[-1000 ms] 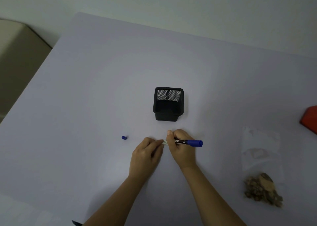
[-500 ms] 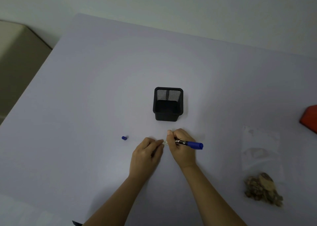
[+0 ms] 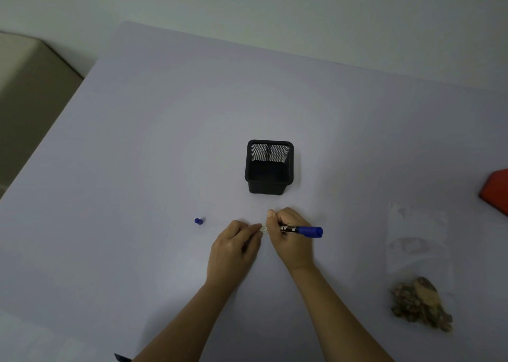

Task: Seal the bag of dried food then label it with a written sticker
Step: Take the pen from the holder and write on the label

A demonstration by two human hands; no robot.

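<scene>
Right hand (image 3: 288, 238) grips the marker (image 3: 305, 230), tip at the sticker (image 3: 264, 229) that the left hand (image 3: 233, 249) pinches — writing too small to read. Bag (image 3: 417, 265) lies well right of both hands — all sits as before.

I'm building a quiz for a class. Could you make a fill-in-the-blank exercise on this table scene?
The left hand holds a small white sticker; the right hand grips a black marker pen whose free end is ____.
The small blue pen cap lies on the pale table, ____ of both hands.
The square mesh pen holder beyond the hands is ____.
The clear plastic bag of brown dried food lies to the hands' ____.
Missing words: blue; left; black; right.
</scene>
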